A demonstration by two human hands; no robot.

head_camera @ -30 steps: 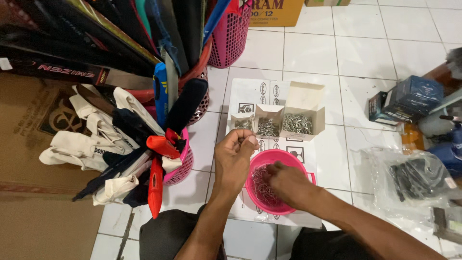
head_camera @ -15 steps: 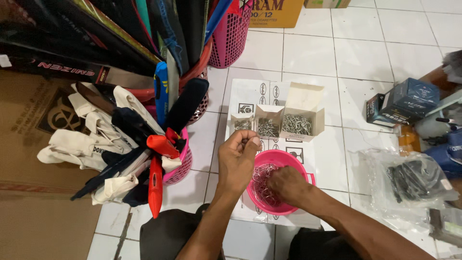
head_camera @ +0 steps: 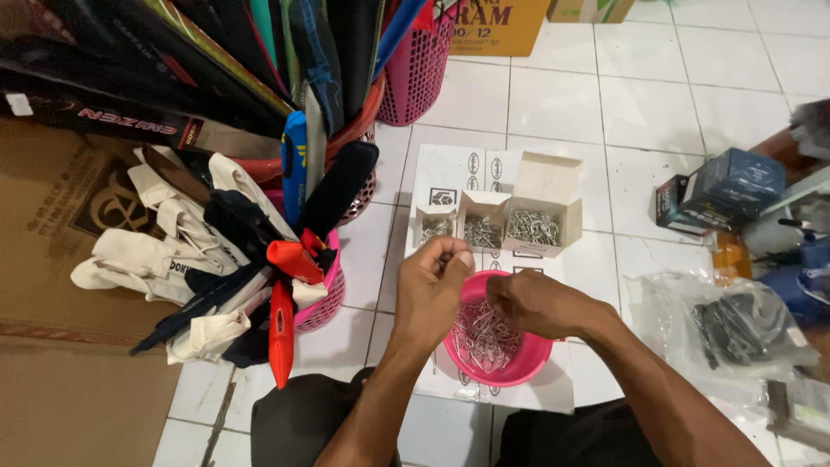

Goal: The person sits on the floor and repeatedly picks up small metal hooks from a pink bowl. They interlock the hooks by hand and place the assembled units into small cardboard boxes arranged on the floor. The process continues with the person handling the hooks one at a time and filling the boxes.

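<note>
A round pink plastic bowl (head_camera: 506,367) heaped with small silvery wire clips (head_camera: 480,337) is being worked over on a flattened white cardboard sheet (head_camera: 450,173) lying on the white tiled floor (head_camera: 553,104); the left hand (head_camera: 432,290) is being held above its left rim with fingertips pinched together on something too small to tell, while the right hand (head_camera: 536,303) is being curled over the clips, its grip hidden. Three open white cardboard boxes (head_camera: 484,227) of similar clips are being kept just behind the bowl, a pink mesh basket (head_camera: 320,298) of sleeves is crowding the left, and a clear plastic bag (head_camera: 726,333) is lying to the right.

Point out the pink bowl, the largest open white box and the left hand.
pink bowl (head_camera: 529,363): head view, front right rim.
largest open white box (head_camera: 546,180): head view, raised lid flap.
left hand (head_camera: 432,290): head view, back of hand.
</note>
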